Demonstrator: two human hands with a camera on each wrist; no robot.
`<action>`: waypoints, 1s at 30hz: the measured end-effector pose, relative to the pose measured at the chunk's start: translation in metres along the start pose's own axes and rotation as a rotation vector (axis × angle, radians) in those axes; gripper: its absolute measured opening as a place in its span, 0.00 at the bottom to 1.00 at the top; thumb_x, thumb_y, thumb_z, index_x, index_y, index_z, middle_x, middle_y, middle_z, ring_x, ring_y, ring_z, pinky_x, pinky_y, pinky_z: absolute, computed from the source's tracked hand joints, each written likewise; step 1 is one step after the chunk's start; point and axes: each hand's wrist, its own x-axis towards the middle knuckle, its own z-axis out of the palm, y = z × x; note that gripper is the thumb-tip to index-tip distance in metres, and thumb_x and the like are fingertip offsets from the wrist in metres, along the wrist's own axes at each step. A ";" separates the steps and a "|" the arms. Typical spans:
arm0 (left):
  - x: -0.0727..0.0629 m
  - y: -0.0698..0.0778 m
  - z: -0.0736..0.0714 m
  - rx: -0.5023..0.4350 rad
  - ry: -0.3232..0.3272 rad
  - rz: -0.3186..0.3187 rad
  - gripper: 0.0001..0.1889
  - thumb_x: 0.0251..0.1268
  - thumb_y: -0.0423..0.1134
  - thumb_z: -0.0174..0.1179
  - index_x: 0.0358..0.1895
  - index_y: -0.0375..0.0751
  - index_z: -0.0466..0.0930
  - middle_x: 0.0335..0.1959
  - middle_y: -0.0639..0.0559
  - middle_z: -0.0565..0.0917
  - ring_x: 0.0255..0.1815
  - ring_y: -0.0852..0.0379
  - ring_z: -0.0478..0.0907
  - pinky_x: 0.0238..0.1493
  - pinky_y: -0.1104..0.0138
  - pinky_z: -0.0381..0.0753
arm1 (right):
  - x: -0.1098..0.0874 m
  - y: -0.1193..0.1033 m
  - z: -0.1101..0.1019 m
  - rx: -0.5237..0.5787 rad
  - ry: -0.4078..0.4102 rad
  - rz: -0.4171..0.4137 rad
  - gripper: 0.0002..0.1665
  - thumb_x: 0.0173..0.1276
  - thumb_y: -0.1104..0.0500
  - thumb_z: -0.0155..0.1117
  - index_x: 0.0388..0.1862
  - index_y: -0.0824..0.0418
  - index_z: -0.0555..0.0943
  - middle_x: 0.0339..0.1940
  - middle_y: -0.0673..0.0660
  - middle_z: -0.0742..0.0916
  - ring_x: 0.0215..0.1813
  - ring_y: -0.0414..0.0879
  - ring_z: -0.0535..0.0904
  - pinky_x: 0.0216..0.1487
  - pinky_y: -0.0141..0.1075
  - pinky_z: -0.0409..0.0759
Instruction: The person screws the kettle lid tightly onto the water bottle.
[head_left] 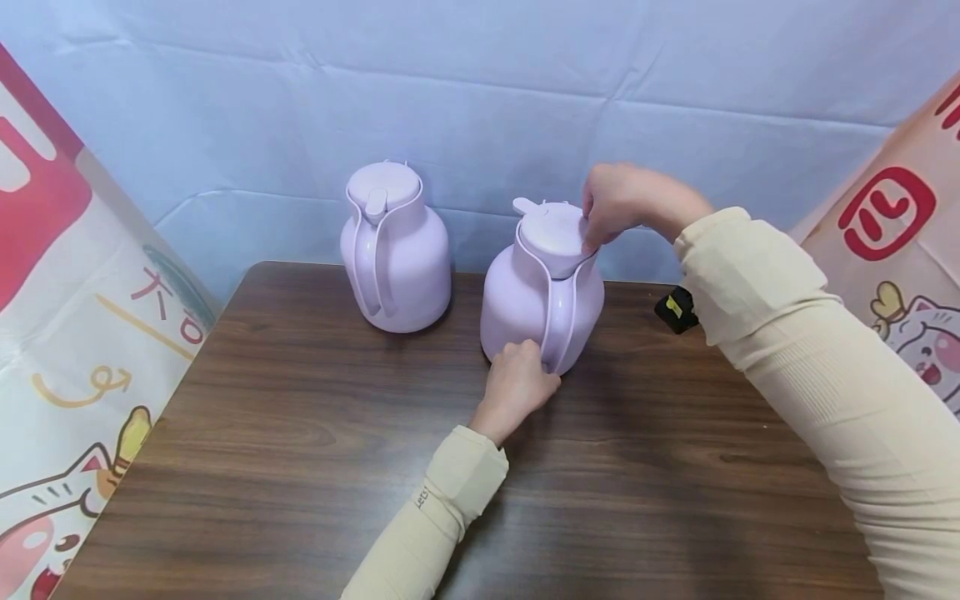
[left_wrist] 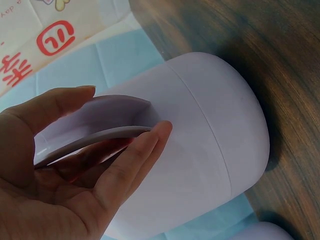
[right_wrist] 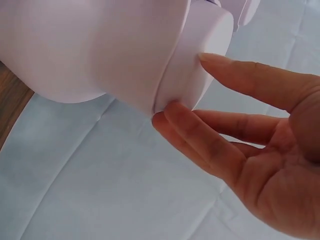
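Two lavender vacuum jugs stand upright on a table. On the right jug [head_left: 510, 287], my left hand [head_left: 519, 383] grips the lower part of the handle [head_left: 558, 321]. The left wrist view shows the thumb on one side of that handle [left_wrist: 112, 111] and the fingers [left_wrist: 132, 162] on the other. Up at the top, my right hand [head_left: 626, 200] pinches the edge of the round lid [head_left: 551, 227]. In the right wrist view the thumb touches the lid's [right_wrist: 192, 70] rim, with fingertips at its side near the jug's mouth. The lid sits in the mouth, its tab [head_left: 525, 205] pointing back-left.
The second jug [head_left: 408, 267] stands to the left, handle toward me. A small black object with a yellow mark [head_left: 677, 308] lies at the table's back right. Behind the brown wooden table [head_left: 322, 467] hangs a pale blue cloth [head_left: 480, 100]; printed sheets flank both sides.
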 end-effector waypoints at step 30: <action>-0.001 0.000 0.000 -0.025 0.000 -0.005 0.13 0.45 0.37 0.65 0.13 0.41 0.70 0.14 0.51 0.73 0.17 0.55 0.69 0.23 0.63 0.72 | 0.005 0.009 0.007 -0.043 -0.001 -0.129 0.13 0.46 0.64 0.68 0.33 0.67 0.80 0.26 0.55 0.78 0.32 0.50 0.68 0.32 0.39 0.66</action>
